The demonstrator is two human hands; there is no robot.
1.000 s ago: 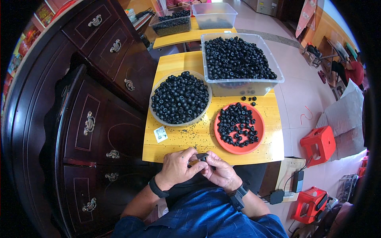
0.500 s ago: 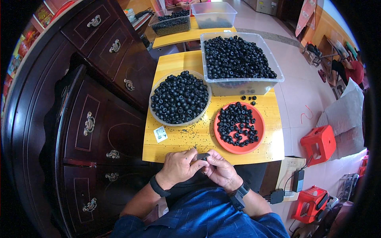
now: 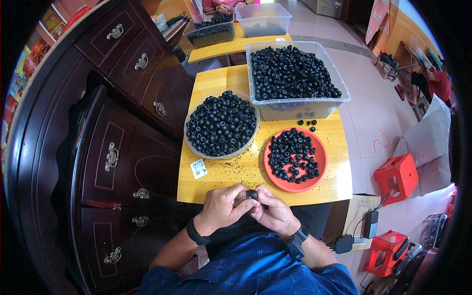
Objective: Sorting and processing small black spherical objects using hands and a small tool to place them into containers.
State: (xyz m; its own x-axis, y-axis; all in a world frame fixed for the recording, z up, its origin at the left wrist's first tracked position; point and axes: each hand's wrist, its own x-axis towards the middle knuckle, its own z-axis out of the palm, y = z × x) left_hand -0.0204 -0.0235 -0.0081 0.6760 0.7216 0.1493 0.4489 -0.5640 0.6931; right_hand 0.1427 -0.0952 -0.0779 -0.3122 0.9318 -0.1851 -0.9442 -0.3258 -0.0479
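At the near edge of the yellow table, my left hand and my right hand meet fingertip to fingertip. Between them they pinch a small round black piece, which looks hollow like the others. The lower fingers of both hands are partly hidden. Just beyond my right hand, an orange-red plate carries a loose layer of such black pieces. Past my left hand stands a round clear tub heaped with more black pieces.
A large clear bin full of black pieces sits at the table's back right. Dark crumbs and a white label lie on the yellow table. A dark wooden cabinet stands close on the left; red stools are at right.
The black piece between my fingertips has turned and now shows a rounder side. My hands stay in nearly the same place; the view has shifted slightly.
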